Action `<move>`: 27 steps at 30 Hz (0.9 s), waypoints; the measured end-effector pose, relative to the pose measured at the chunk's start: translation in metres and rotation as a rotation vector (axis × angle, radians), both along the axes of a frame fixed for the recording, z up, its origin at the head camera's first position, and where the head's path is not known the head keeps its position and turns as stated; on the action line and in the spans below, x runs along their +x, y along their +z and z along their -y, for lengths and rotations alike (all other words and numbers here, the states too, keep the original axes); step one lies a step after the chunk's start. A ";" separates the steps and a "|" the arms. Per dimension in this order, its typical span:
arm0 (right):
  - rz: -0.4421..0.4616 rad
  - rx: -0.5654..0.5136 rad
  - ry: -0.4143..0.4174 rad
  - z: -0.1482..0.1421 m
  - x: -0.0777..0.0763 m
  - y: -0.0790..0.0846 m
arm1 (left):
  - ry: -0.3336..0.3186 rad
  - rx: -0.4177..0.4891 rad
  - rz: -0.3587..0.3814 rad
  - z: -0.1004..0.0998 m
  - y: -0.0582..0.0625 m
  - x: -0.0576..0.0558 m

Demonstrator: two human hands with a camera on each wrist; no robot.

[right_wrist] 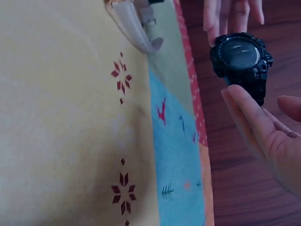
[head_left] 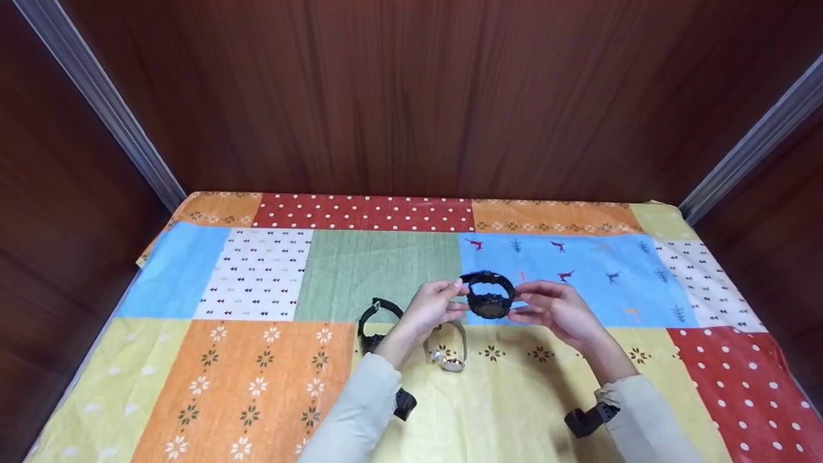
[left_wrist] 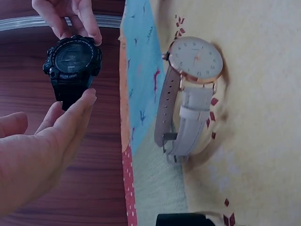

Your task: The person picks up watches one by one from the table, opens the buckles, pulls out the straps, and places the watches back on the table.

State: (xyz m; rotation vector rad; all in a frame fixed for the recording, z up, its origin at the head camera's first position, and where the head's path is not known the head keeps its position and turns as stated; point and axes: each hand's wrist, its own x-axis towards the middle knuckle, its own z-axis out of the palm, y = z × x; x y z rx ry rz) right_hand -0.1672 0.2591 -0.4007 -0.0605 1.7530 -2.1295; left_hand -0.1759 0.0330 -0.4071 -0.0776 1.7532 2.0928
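Observation:
A black digital sports watch (head_left: 490, 305) with a round face and looped strap is held up in front of me. My left hand (head_left: 432, 305) grips its left side with thumb and fingers, while my right hand (head_left: 562, 308) holds the right side. The left wrist view shows the dial (left_wrist: 74, 57) marked "SPORT WATCH" between the two hands. Below my left hand, a watch with a pale strap and rose-gold case (left_wrist: 195, 59) lies on the cloth. A second black watch (head_left: 370, 341) sits left of it, partly hidden by my left forearm.
A patchwork-print cloth (head_left: 257, 379) covers the table. Dark wood-grain panels (head_left: 411, 96) rise behind it and on both sides, with metal strips (head_left: 109, 103) at the corners. Black camera mounts (head_left: 588, 421) sit on both wrists.

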 end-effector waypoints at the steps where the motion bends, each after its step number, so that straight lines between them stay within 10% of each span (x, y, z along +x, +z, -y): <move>1: -0.002 -0.006 0.005 0.001 0.001 0.001 | 0.000 0.002 -0.002 0.002 0.000 0.001; 27: -0.042 -0.055 0.102 0.049 0.010 0.018 | 0.005 0.037 -0.073 0.060 0.015 0.020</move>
